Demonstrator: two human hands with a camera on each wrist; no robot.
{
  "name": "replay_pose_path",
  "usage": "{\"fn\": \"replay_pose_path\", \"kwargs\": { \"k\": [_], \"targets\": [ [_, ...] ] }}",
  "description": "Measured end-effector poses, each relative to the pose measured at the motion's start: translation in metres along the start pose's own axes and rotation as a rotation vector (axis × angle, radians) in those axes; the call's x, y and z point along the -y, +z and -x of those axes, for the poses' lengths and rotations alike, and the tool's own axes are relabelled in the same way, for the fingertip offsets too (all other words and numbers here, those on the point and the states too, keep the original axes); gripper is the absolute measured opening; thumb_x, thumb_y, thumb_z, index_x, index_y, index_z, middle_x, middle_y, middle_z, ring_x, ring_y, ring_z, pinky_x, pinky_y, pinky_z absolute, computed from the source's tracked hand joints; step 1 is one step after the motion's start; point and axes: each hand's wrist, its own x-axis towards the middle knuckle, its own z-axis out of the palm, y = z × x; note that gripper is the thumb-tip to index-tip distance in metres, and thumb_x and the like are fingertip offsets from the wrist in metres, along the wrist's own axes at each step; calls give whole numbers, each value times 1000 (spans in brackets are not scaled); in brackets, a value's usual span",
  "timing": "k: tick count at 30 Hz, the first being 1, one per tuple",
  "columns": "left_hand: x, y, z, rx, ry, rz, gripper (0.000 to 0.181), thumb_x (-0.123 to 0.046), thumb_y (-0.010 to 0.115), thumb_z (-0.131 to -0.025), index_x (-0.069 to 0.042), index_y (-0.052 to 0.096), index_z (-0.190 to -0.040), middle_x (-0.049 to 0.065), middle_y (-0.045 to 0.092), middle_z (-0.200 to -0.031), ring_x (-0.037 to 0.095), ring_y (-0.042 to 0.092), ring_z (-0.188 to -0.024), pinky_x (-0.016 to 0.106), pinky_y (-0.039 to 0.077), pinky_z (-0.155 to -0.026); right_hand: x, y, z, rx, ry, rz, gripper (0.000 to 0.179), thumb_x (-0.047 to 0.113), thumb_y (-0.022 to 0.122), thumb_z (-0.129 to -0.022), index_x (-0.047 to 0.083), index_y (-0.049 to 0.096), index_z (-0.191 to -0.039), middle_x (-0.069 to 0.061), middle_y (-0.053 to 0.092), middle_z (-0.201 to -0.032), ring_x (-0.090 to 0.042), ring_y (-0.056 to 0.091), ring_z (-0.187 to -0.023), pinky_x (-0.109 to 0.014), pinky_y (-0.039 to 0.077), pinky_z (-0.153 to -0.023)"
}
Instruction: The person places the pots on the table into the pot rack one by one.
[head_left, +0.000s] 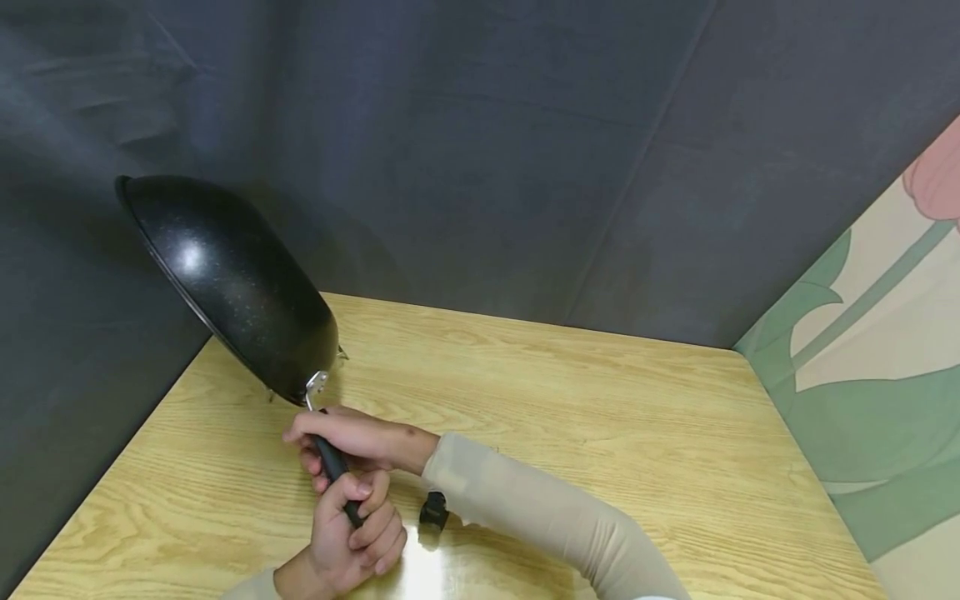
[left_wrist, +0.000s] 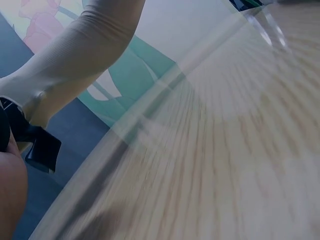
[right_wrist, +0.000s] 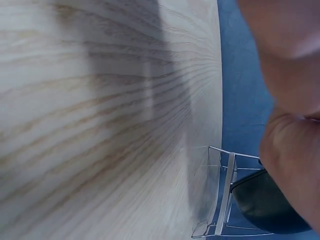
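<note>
Slanting away leftward from its handle (head_left: 332, 460), a black wok (head_left: 232, 283), tipped sideways.

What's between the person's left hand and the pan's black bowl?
The head view shows the right hand gripping the black handle between the left hand and the bowl, plus a metal bracket joining handle to bowl.

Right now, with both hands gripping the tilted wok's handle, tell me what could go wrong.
The wok is tilted and both hands grip only its handle, so it might twist if the left hand or right hand loosens. A wire rack shows right by the wok; a swing could shift it, though whether they touch is unclear.
</note>
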Motion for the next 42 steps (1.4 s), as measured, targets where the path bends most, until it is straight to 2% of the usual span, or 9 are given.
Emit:
{"fn": "replay_pose_path", "kwargs": {
  "k": [7,11,14,21,31,38,42],
  "targets": [
    [-5,-4,3,-73,-20,-44,27,-19,27,-102,-9,21,-77,-1,26,-51,17,22,-39,34,19,-42,-2,-2,0,-27,-18,59,41,38,57,-95,10,52,-67,-1,55,-60,-15,59,-49,-23,51,-48],
    [-8,-6,6,-135,-37,-66,27,-19,25,-102,-9,22,-77,-1,24,-52,17,22,-41,33,21,-45,-2,-4,-1,-34,-30,75,41,40,57,-95,10,54,-68,0,55,-60,-14,60,-49,-23,51,-49],
    [-9,-7,7,-158,-47,-64,27,-19,25,-102,-9,22,-77,-1,24,-52,17,22,-42,31,23,-47,-1,-4,-3,-50,-33,89,42,42,58,-95,10,54,-68,0,56,-61,-15,60,-49,-23,52,-50],
    [-12,-8,7,-160,-51,-51,28,-19,27,-102,-10,22,-76,-1,23,-52,16,22,-41,30,22,-46,0,-4,-5,-74,-33,112,44,44,58,-95,11,54,-66,-1,57,-61,-17,61,-50,-23,52,-51],
    [-14,-10,9,-180,-65,-51,28,-19,28,-102,-10,22,-76,-1,23,-52,16,21,-41,29,26,-48,-1,-6,-10,-76,-26,131,45,46,58,-95,11,56,-66,-1,58,-62,-17,61,-50,-24,53,-50],
    [-16,-13,10,-174,-64,-51,29,-20,26,-104,-9,23,-77,-1,24,-52,17,21,-41,31,23,-46,-3,-7,-11,-60,-15,64,45,42,59,-98,11,54,-66,-1,56,-61,-15,60,-49,-23,51,-47],
    [-16,-14,11,-174,-61,-54,30,-20,25,-104,-9,23,-77,0,24,-52,17,21,-41,32,20,-45,-3,-7,-11,-73,-14,64,45,42,61,-97,11,55,-65,-1,56,-60,-14,60,-49,-22,49,-46]
  ]
}}
